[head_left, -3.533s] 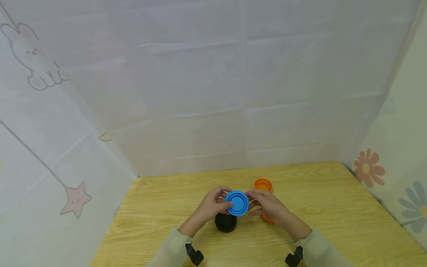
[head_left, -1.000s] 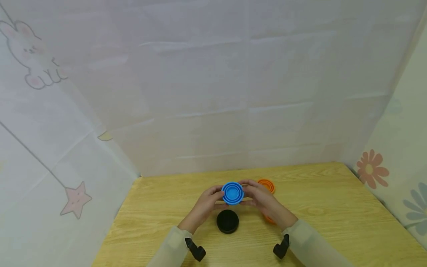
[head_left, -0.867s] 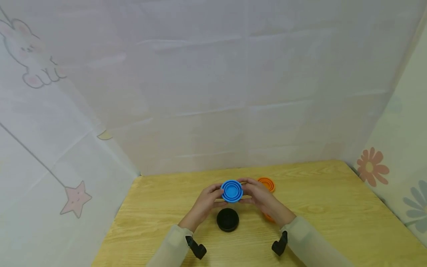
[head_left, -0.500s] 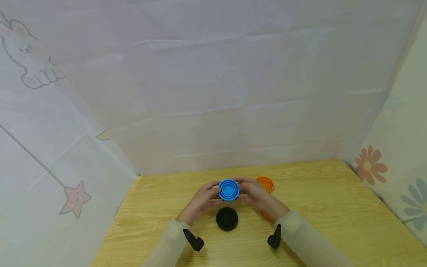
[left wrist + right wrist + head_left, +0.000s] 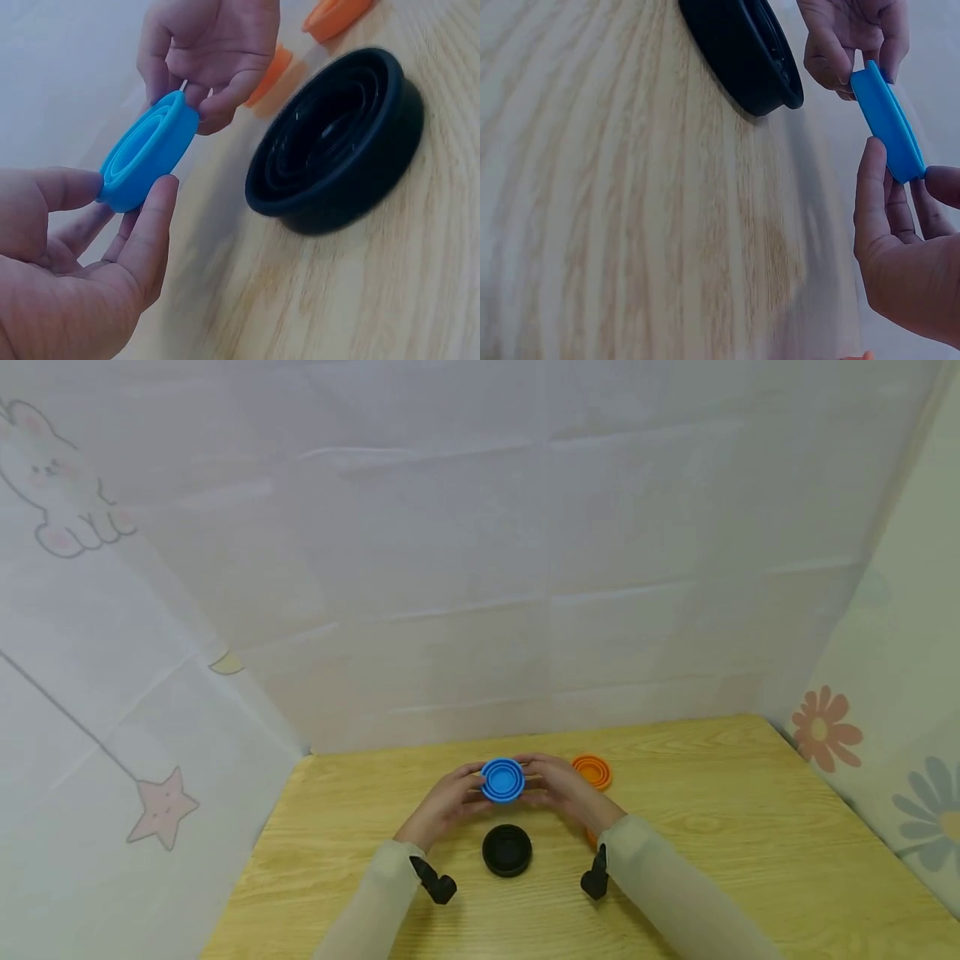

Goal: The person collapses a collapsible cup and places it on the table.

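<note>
A blue collapsible cup point(image 5: 502, 780), folded flat into concentric rings, is held up over the table between both hands. My left hand point(image 5: 448, 802) pinches its left edge, thumb on the rim and fingers beneath, as the left wrist view shows. On the opposite edge, my right hand point(image 5: 558, 783) pinches the rim between thumb and fingers, seen at close range in the right wrist view. Nearer the person, a black collapsible cup point(image 5: 507, 851) lies flat on the table, its stepped rings facing up.
Behind the right hand lies an orange collapsible cup point(image 5: 592, 772), rings up. A second orange piece point(image 5: 592, 837) is mostly hidden by the right forearm. The wooden table point(image 5: 750, 843) meets printed cloth walls at its back and sides.
Both hands have carried the blue cup left and slightly away from the person, uncovering the black cup. The left thumb has shifted from the cup's face to its rim.
</note>
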`<action>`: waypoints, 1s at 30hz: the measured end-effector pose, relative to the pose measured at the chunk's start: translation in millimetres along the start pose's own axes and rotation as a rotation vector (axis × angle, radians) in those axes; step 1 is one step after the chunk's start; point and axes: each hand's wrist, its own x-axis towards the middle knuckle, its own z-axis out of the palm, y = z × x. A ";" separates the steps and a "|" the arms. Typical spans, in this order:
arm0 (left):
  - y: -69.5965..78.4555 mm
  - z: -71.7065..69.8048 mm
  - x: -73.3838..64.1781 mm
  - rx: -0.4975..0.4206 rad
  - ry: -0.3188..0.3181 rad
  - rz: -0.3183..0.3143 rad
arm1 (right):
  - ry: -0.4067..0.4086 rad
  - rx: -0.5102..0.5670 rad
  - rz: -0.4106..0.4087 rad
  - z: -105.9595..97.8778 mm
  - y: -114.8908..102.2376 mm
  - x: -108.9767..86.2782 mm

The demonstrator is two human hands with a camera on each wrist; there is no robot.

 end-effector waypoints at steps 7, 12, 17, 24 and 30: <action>-2.0 -7.7 4.7 -0.019 0.003 -0.012 | 0.024 0.003 0.018 4.8 0.4 10.3; -4.9 -10.0 6.7 0.005 0.022 -0.010 | 0.001 -0.001 0.013 6.4 4.8 15.9; -6.7 -11.4 9.9 0.023 0.037 -0.008 | -0.007 -0.023 0.009 7.1 5.8 16.6; -5.6 -11.4 7.0 0.036 0.055 -0.019 | -0.012 -0.055 0.005 9.7 3.8 10.5; -6.0 -11.6 5.9 0.106 0.065 -0.023 | 0.007 -0.072 0.004 11.6 5.8 13.4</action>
